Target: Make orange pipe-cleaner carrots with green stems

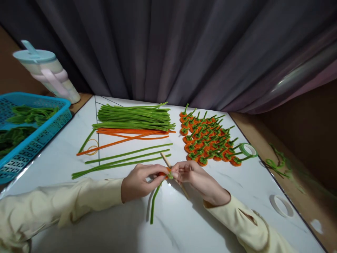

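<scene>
The left hand [139,181] and right hand [196,175] meet fingertip to fingertip at the near middle of the white marble-patterned table [210,225]. Both are closed in a pinch. The left grips a small orange coil [164,174]. The right grips the one wooden stick [166,160], which runs slantwise under its fingers. Pinching from both sides probably keeps the coil from slipping on the stick. A green pipe cleaner [154,200] hangs from the coil towards the wearer, its free end resting on the table.

Just beyond the hands lie loose green stems [123,158], at least three, laid side by side within easy reach. Behind them are a few orange pipe cleaners [131,135], perhaps four or five, and one rubber band [91,146]. Farther back is a green bundle [134,117] too dense to count.

To the right, finished orange pieces [207,140] with green stalks sit in tight rows, several dozen, apparently grouped out of the way. There are two tape rolls: a green tape roll [247,149] touching that group and a white tape roll [281,205] near the right edge. At far left are one blue basket [34,140] holding green material and one lidded jug [47,73].
</scene>
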The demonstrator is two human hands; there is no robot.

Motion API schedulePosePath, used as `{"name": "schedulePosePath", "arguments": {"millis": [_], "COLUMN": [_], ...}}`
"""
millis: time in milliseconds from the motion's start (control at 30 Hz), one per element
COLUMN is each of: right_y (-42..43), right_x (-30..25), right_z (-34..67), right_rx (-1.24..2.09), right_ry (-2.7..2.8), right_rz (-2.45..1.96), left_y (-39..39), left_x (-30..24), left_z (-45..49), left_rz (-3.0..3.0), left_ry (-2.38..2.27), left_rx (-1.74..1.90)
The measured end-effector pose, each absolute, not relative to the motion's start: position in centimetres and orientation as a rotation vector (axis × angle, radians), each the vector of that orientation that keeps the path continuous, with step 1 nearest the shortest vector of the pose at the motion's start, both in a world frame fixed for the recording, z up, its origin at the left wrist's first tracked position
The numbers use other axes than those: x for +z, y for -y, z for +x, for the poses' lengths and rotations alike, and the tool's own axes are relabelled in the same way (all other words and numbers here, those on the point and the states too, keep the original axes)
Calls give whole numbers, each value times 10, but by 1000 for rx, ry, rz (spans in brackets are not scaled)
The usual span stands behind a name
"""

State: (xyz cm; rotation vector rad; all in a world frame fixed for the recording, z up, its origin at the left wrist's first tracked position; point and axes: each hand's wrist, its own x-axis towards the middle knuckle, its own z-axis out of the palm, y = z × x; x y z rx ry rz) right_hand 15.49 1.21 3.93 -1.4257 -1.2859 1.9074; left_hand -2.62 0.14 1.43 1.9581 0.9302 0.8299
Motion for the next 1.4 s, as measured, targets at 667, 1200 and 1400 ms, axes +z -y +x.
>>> {"name": "schedulePosePath", "arguments": {"millis": [667, 1200, 1400], "right_y": [-1, -10, -10], "right_x": [44, 30, 27], "right_z": [163, 166, 165], "right_rx": [-270, -477, -450], "right_ry": [2675, 2655, 2653], "right_rz": [-665, -449, -438], "left_y": [-14, -13, -14], "left_x": [10, 10, 8], "left_z": [-26, -26, -26], "left_rz": [1094, 1094, 1054], "left_ry": [-840, -865, -871], "left_rx": [706, 717, 676]}}
